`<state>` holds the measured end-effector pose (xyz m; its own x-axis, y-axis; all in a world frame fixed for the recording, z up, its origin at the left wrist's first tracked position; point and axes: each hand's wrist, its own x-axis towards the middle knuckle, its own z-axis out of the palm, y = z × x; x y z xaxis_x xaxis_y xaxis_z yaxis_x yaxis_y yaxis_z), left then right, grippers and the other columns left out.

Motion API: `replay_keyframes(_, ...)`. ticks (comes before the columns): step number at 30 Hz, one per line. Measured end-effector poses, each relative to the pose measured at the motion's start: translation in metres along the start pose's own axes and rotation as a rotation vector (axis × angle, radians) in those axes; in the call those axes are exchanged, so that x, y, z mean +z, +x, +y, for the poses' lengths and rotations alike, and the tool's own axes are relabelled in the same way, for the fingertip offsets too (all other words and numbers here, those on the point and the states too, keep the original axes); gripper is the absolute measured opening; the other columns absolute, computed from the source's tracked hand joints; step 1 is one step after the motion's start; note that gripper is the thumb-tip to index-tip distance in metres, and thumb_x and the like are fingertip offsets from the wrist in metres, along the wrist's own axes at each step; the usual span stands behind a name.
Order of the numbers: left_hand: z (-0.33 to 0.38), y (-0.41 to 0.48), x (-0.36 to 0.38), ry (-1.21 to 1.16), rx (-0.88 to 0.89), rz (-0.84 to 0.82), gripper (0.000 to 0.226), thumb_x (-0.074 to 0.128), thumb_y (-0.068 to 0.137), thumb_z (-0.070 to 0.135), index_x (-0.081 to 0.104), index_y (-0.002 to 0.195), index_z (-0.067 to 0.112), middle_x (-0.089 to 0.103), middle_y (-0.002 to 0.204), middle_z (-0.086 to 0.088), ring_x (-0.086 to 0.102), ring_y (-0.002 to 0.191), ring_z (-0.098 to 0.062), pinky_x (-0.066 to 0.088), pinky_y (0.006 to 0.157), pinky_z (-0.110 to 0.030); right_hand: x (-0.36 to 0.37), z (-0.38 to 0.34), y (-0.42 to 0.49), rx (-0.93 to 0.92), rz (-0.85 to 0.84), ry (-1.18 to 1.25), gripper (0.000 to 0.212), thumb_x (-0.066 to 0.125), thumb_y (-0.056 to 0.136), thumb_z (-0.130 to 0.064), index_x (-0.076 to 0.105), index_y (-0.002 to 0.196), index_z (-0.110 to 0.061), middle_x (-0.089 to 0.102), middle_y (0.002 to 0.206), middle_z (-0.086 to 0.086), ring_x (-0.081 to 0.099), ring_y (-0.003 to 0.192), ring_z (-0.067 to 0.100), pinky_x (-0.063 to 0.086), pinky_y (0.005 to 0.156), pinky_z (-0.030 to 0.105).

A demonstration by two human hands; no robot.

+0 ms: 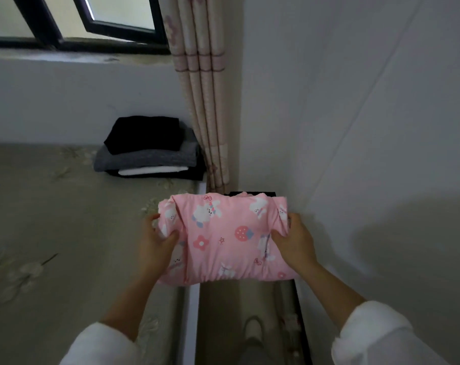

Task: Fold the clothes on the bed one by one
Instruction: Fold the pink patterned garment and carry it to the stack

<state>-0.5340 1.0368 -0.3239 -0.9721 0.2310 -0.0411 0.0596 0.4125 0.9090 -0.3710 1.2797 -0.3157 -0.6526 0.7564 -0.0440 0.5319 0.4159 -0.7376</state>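
A folded pink garment (223, 238), printed with white rabbits, flowers and a strawberry, is held just below frame centre. It is gripped at both ends.

Left hand (155, 241): positioned at 9 o'clock of the garment. The thumb is laid across the top surface and the fingers are curled round the left end, so the fabric is pinched.

Right hand (294, 241): positioned at 3 o'clock of the garment. The thumb is pressed onto the top and the fingers are wrapped round the right end in a closed grip.

Both forearms are extended from white sleeves (381, 335) at 5 and 7 o'clock of the frame.

The garment is seen over the right edge of the bed (52, 219) and the floor strip (223, 306) beside it. Whether it rests on the bed edge cannot be determined.

A stack (149, 151) of folded clothes is located at 11 o'clock of the garment, well apart from it, in the far corner of the bed. Black is on top, then grey, then white, with black at the bottom.

A pink-patterned curtain (202, 101) hangs at 12 o'clock of the garment, touching the right side of the stack. A dark-framed window (91, 30) is seen at 11 o'clock of the frame. A pale wall (368, 114) occupies the 1 to 4 o'clock area. A shoe (252, 329) is visible on the floor at 6 o'clock.
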Motion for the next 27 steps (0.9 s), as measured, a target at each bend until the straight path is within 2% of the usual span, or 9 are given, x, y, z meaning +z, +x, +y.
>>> replay_keyframes(4,0.005,0.081,0.014,-0.064,-0.06,0.103,0.049,0.068,0.081,0.005,0.044,0.123,0.014,0.061,0.099,-0.01,0.058,0.077,-0.018,0.04,0.059,-0.025,0.03,-0.027,0.096,-0.062,-0.07,-0.022,0.034,0.067,0.086,-0.028,0.05,0.112,-0.015,0.056,0.099,-0.002,0.054,0.084,0.016,0.04,0.069,0.027)
replay_keyframes(7,0.01,0.144,0.022,-0.069,-0.101,0.169,0.047,0.069,0.081,0.007,0.045,0.122,0.015,0.057,0.085,0.001,0.056,0.069,-0.009,0.037,0.055,-0.023,0.053,-0.049,0.172,-0.09,-0.141,0.031,0.028,0.067,0.084,-0.025,0.049,0.105,-0.021,0.057,0.098,-0.003,0.056,0.085,0.017,0.042,0.068,0.028)
replay_keyframes(9,0.013,0.183,0.026,-0.079,-0.124,0.203,0.047,0.069,0.081,0.007,0.046,0.121,0.016,0.058,0.085,-0.001,0.058,0.069,-0.013,0.04,0.057,-0.027,0.067,-0.066,0.221,-0.121,-0.154,0.023,0.029,0.069,0.083,-0.025,0.049,0.104,-0.022,0.056,0.096,-0.005,0.055,0.085,0.016,0.04,0.07,0.027)
replay_keyframes(11,0.015,0.218,0.026,-0.089,-0.15,0.228,0.046,0.069,0.081,0.008,0.045,0.12,0.018,0.061,0.089,-0.006,0.06,0.072,-0.019,0.041,0.058,-0.028,0.082,-0.086,0.265,-0.171,-0.184,0.007,0.029,0.069,0.084,-0.028,0.05,0.106,-0.022,0.054,0.093,-0.01,0.053,0.08,0.01,0.039,0.066,0.023)
replay_keyframes(14,0.013,0.265,0.022,-0.059,-0.173,0.297,0.043,0.07,0.08,0.011,0.046,0.114,0.023,0.062,0.09,-0.004,0.062,0.074,-0.018,0.043,0.059,-0.029,0.107,-0.118,0.317,-0.202,-0.281,0.023,0.028,0.066,0.087,-0.033,0.046,0.106,-0.03,0.05,0.091,-0.016,0.049,0.077,-0.002,0.036,0.062,0.016)
replay_keyframes(18,0.014,0.335,0.003,0.064,-0.198,0.424,0.037,0.069,0.08,0.023,0.05,0.112,0.022,0.062,0.098,-0.004,0.06,0.082,-0.025,0.043,0.067,-0.035,0.152,-0.154,0.371,-0.207,-0.383,0.075,0.033,0.065,0.088,-0.032,0.046,0.115,-0.03,0.052,0.101,-0.013,0.052,0.092,0.007,0.041,0.074,0.023)
replay_keyframes(21,0.016,0.394,-0.017,0.131,-0.178,0.434,0.041,0.067,0.081,0.025,0.046,0.115,0.023,0.059,0.097,-0.003,0.06,0.084,-0.029,0.045,0.07,-0.039,0.187,-0.18,0.406,-0.198,-0.422,0.11,0.03,0.065,0.088,-0.029,0.045,0.11,-0.031,0.053,0.103,-0.011,0.052,0.095,0.009,0.042,0.077,0.023)
replay_keyframes(24,0.017,0.458,-0.042,0.232,-0.153,0.425,0.045,0.067,0.081,0.025,0.045,0.12,0.021,0.062,0.097,-0.009,0.061,0.089,-0.034,0.04,0.069,-0.036,0.219,-0.212,0.439,-0.17,-0.419,0.126,0.031,0.065,0.088,-0.026,0.05,0.115,-0.023,0.054,0.105,-0.007,0.054,0.098,0.012,0.046,0.082,0.028)
replay_keyframes(27,0.019,0.522,-0.068,0.328,-0.109,0.422,0.046,0.066,0.082,0.027,0.044,0.123,0.021,0.064,0.103,-0.014,0.061,0.092,-0.037,0.037,0.069,-0.034,0.249,-0.249,0.468,-0.15,-0.395,0.136,0.028,0.066,0.088,-0.024,0.051,0.111,-0.022,0.054,0.098,-0.007,0.054,0.09,0.011,0.042,0.069,0.019)
